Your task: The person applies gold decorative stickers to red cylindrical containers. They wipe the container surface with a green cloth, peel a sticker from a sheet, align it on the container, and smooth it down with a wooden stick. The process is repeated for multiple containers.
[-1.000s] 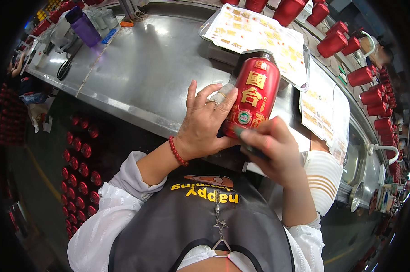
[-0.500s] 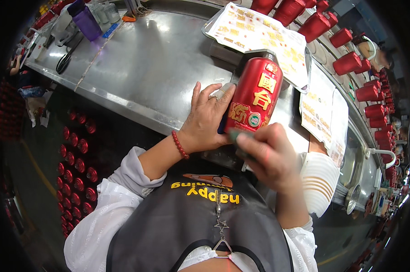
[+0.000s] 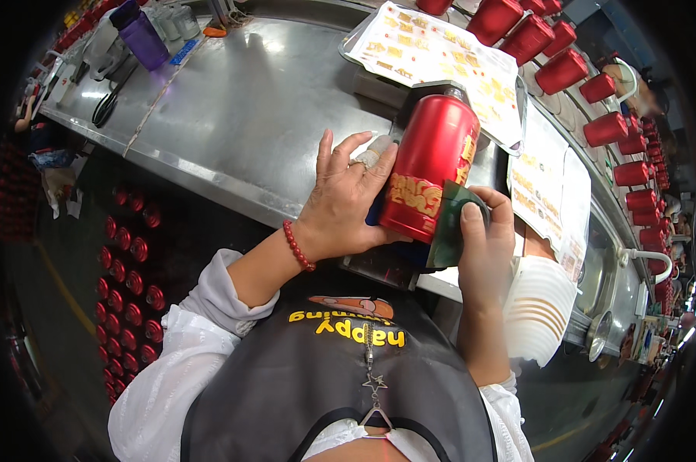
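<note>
A red bottle (image 3: pixel 432 165) with gold decoration lies tilted on a dark holder at the near edge of the steel table (image 3: pixel 263 115). My left hand (image 3: pixel 344 200) rests flat against the bottle's left side, fingers spread, a red bead bracelet on the wrist. My right hand (image 3: pixel 486 246) presses a dark green flat scraper (image 3: pixel 448 227) against the bottle's lower right side, where a gold label sits.
Sheets of gold labels (image 3: pixel 440 54) lie on a tray behind the bottle, more sheets (image 3: pixel 552 192) to the right. A row of red bottles (image 3: pixel 563 69) runs along the back right. A purple cup (image 3: pixel 141 37) stands far left. White ribbed cups (image 3: pixel 544 308) are at my right.
The bottle has turned under my hands, so its gold label now faces lower left. My right hand has slid to the bottle's right side with the green scraper.
</note>
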A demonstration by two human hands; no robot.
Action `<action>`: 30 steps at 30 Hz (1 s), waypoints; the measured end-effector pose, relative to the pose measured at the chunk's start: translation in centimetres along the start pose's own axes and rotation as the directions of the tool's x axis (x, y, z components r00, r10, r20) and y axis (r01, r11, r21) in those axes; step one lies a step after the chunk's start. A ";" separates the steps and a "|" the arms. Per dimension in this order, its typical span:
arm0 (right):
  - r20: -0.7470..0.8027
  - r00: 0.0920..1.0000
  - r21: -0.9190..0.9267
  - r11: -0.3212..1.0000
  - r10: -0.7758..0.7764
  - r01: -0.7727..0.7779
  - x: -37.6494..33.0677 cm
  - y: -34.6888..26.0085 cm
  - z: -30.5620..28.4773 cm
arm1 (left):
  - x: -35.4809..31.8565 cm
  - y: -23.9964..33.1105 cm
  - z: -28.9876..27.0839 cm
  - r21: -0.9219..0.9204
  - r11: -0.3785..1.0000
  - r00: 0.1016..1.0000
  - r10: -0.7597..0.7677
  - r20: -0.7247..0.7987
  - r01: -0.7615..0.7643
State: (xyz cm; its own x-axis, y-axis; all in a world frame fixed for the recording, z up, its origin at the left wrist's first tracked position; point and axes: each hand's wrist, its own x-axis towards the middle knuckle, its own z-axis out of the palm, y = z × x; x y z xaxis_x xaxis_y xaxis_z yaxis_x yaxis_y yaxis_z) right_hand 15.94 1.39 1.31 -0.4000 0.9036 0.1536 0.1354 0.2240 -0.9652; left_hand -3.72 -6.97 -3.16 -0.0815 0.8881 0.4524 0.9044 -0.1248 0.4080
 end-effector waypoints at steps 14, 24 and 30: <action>-0.014 0.996 -0.189 0.978 -0.088 0.084 0.9 -1.5 0.3 | 0.9 0.8 -1.1 0.013 1.000 0.998 0.027 -0.052 -0.027; 0.155 0.965 -0.518 0.815 -0.212 0.262 2.3 -4.9 2.6 | 1.2 1.4 -1.4 0.058 0.997 0.997 0.050 -0.051 -0.047; 0.250 0.895 -0.472 0.761 -0.369 0.446 2.4 -4.1 3.4 | 0.6 0.0 -0.1 0.007 0.997 0.997 0.071 -0.030 -0.070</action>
State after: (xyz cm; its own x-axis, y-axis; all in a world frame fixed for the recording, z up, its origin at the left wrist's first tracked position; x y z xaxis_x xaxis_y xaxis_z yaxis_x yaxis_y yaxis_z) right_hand 11.34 1.35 4.88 -0.6348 0.6348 0.4406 0.3523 0.7452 -0.5661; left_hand -3.81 -6.47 -2.76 -0.0301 0.8634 0.5036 0.9110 -0.1836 0.3692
